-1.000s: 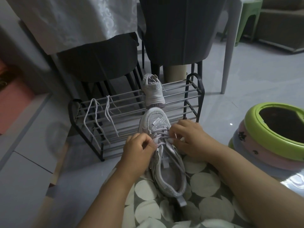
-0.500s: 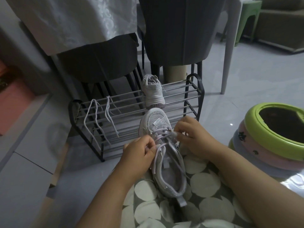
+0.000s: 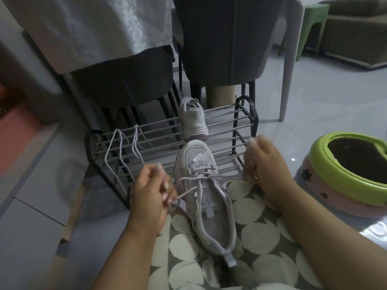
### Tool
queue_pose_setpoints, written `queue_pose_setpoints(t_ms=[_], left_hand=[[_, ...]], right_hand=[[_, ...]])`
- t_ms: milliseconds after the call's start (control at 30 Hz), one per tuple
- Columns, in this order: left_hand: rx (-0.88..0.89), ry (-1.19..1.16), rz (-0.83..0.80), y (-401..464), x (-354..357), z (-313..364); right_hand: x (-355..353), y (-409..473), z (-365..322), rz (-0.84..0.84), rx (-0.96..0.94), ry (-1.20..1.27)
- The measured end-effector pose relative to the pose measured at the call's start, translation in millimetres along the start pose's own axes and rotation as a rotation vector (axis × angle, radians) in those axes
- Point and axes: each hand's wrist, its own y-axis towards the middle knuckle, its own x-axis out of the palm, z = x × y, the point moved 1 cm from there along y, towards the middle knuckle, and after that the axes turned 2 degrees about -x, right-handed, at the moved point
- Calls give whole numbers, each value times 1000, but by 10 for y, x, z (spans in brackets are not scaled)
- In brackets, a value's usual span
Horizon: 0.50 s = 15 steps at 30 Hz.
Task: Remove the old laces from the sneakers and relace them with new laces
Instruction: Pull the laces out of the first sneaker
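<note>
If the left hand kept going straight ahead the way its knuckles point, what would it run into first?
Probably the metal shoe rack, near the loose laces draped over its bars. The left hand, gripping the lace of the lap sneaker, points that way; depth is uncertain.

**Pale sneakers, spotted fabric, lime-green ring**

A pale grey-lilac sneaker (image 3: 206, 197) with lilac lace (image 3: 207, 176) lies on grey fabric (image 3: 259, 233) patterned with cream spots. Far behind, a matching sneaker (image 3: 193, 120) sits on a black-and-silver rack (image 3: 230, 130) hung with pale laces (image 3: 123, 151). Right, a lime-green and pink tub (image 3: 343, 176); far right, a green stool (image 3: 312, 24).
</note>
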Motion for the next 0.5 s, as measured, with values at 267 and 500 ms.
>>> queue_pose_setpoints(t_ms=[267,500], left_hand=[[261,1255,-143,-33,130,-106],[39,818,-241,-57,167,-107]], right_hand=[[218,-63,96,-505,-408,-1033],[233,-98,98,-420,-212,-657]])
